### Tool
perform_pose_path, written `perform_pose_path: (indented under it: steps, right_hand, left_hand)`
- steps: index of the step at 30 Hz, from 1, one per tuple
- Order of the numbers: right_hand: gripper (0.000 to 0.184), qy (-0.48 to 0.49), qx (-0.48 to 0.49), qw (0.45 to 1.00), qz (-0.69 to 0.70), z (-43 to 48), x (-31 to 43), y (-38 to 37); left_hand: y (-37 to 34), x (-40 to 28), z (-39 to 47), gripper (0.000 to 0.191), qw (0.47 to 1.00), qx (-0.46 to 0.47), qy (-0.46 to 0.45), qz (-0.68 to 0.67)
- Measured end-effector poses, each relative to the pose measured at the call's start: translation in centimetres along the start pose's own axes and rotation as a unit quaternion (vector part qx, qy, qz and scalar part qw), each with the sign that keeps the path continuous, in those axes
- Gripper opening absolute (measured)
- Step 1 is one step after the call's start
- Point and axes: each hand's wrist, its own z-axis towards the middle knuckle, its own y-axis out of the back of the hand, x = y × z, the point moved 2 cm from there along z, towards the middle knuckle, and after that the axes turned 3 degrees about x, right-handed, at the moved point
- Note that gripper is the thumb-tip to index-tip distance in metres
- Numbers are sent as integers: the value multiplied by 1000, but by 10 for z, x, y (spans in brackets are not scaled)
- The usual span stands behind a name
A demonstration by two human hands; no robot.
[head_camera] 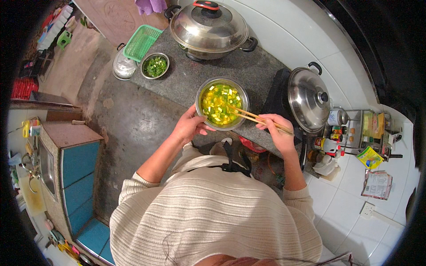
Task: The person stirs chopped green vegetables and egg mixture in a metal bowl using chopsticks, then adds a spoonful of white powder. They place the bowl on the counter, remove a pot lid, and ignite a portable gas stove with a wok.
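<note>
My left hand (192, 123) grips the lower left rim of a stainless steel bowl (246, 99) at the counter's front edge. Inside lies a yellow, egg-like liquid mixed with chopped scallions (220, 103), green and white. A pair of wooden chopsticks (258, 119) is held in my right hand (278, 131), their tips down in the mixture. Farther left on the counter, a smaller metal bowl (155, 66) contains chopped greens. Whether the larger bowl rests on the counter or is held just over it, I cannot tell.
A large lidded steel pot (209, 30) stands at the back of the grey stone counter (186, 74). To the right, a lidded wok (309, 99) sits on a black stove. A green plastic basket (141, 41) and a pot lid (123, 66) are at the left end. Seasoning bottles (327, 144) stand far right.
</note>
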Motion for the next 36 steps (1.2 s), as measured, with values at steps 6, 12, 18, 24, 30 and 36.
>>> perform_pose_path:
  steps: [6, 12, 18, 24, 30, 36]
  right_hand:
    - [19, 13, 43, 999, 1, 5, -18, -15]
    - [20, 30, -80, 995, 45, 13, -20, 2]
    - [20, 187, 14, 946, -266, 13, -65, -49]
    - [41, 282, 81, 805, -515, 26, -70, -56]
    - [31, 195, -71, 876, -436, 36, -8, 49]
    - [49, -35, -354, 698, -621, 33, -20, 201]
  left_hand:
    - [2, 6, 2, 61, 1000, 10, 16, -11]
    - [5, 10, 5, 55, 1000, 11, 14, -1]
    - [22, 20, 18, 51, 999, -20, 39, 1]
    - [49, 36, 49, 48, 999, -25, 39, -2]
    - [79, 52, 89, 47, 999, -14, 47, 10]
    - [93, 72, 123, 45, 999, -1, 46, 29]
